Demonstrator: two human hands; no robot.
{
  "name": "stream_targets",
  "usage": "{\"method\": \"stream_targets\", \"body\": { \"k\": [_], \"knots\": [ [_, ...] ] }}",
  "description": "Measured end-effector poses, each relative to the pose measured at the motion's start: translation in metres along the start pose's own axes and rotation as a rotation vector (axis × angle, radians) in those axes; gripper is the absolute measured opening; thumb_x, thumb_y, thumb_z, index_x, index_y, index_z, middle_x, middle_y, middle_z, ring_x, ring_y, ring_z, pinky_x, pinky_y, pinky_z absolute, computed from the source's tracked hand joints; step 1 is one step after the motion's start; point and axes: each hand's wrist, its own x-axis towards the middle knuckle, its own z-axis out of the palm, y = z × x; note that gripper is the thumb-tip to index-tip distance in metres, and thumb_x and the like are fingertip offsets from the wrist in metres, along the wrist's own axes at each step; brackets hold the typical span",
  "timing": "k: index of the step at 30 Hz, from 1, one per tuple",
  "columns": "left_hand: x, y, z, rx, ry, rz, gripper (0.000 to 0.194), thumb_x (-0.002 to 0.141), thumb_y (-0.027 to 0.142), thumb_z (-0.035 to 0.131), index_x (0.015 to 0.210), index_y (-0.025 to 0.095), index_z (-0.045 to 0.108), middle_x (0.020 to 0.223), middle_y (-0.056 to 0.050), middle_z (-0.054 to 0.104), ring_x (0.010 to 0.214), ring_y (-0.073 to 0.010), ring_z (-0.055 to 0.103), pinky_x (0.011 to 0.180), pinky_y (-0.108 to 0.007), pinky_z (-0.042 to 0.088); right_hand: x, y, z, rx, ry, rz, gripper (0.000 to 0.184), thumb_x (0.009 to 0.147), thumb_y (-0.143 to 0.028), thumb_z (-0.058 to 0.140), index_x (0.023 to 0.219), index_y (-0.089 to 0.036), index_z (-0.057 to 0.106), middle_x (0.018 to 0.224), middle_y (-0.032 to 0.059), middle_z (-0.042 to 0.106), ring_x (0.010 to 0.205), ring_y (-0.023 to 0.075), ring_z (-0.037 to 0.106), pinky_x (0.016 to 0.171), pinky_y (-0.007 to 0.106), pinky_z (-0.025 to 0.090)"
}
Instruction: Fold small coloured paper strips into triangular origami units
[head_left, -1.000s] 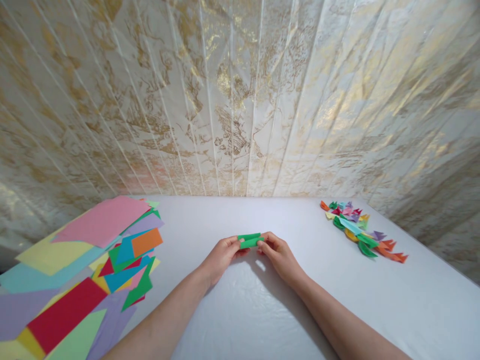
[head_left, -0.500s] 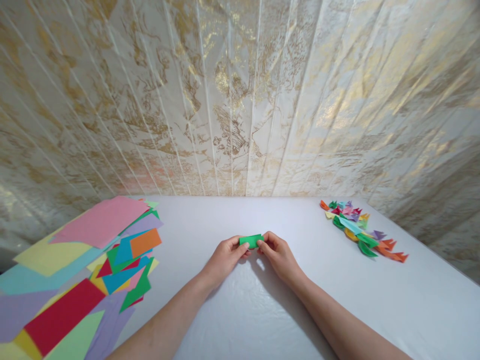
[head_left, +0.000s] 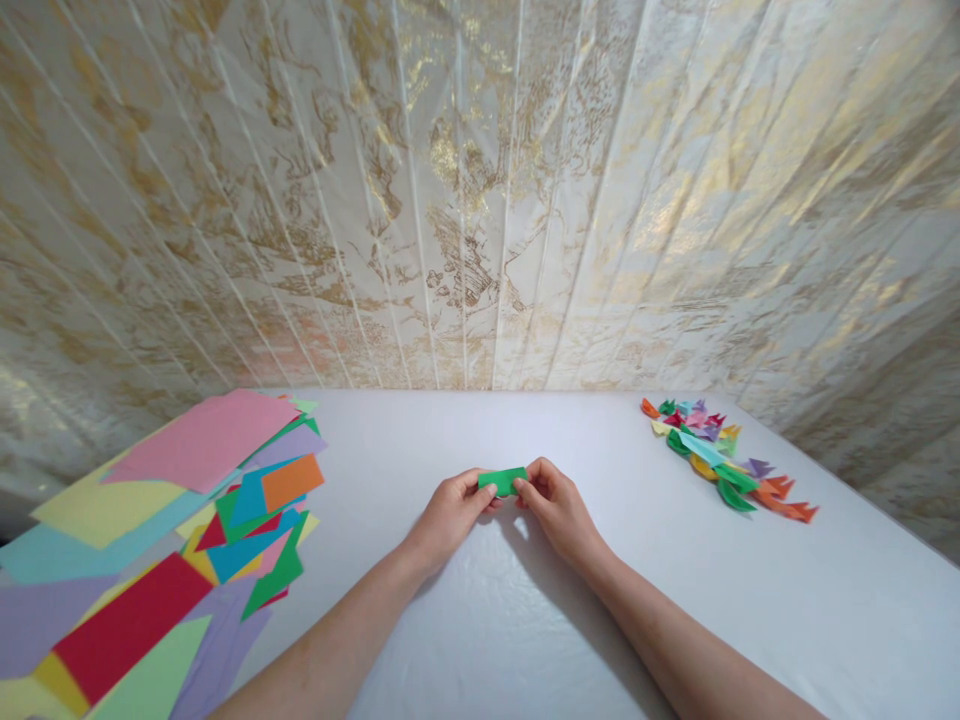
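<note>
Both of my hands meet over the middle of the white table (head_left: pixel 480 640). My left hand (head_left: pixel 448 517) pinches the left end of a small folded green paper strip (head_left: pixel 502 480). My right hand (head_left: pixel 556 509) pinches its right end with thumb and fingers. The strip is held just above the table surface, folded flat into a short rectangle.
A loose heap of coloured paper sheets (head_left: pixel 157 530) covers the table's left side, with a pink sheet (head_left: pixel 202 440) on top. A row of small folded paper pieces (head_left: pixel 720 462) in many colours lies at the far right. A gold-patterned white wall (head_left: pixel 480 200) stands behind the table.
The green strip was partly open with two layers showing; it is now pressed flat into a shorter rectangle. Both hands stayed in nearly the same place.
</note>
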Motion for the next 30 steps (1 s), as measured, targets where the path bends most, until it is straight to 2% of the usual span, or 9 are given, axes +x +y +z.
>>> {"method": "stream_targets", "body": {
  "k": [19,30],
  "knots": [
    [0.0004,-0.0006,0.0013,0.013,0.026,-0.003,0.019,0.075,0.032,0.067,0.082,0.015,0.071,0.075,-0.004,0.07,0.075,-0.018,0.061,0.073,-0.028,0.048,-0.0011,-0.0013,0.001,-0.001,0.007,-0.011,0.026,0.083,-0.042,0.058,0.072,-0.021,0.048,0.062,-0.0018,0.057,0.06,0.0159,0.054,0.057,0.027,0.04],
    [0.0028,-0.0057,-0.0003,0.041,0.031,0.005,0.026,0.077,0.038,0.065,0.084,0.015,0.073,0.076,-0.005,0.071,0.074,-0.0184,0.061,0.072,-0.028,0.047,-0.0023,-0.0022,0.0008,-0.023,0.0,-0.001,0.026,0.084,-0.042,0.057,0.073,-0.021,0.047,0.062,-0.0018,0.057,0.06,0.0155,0.053,0.057,0.027,0.039]
  ]
}}
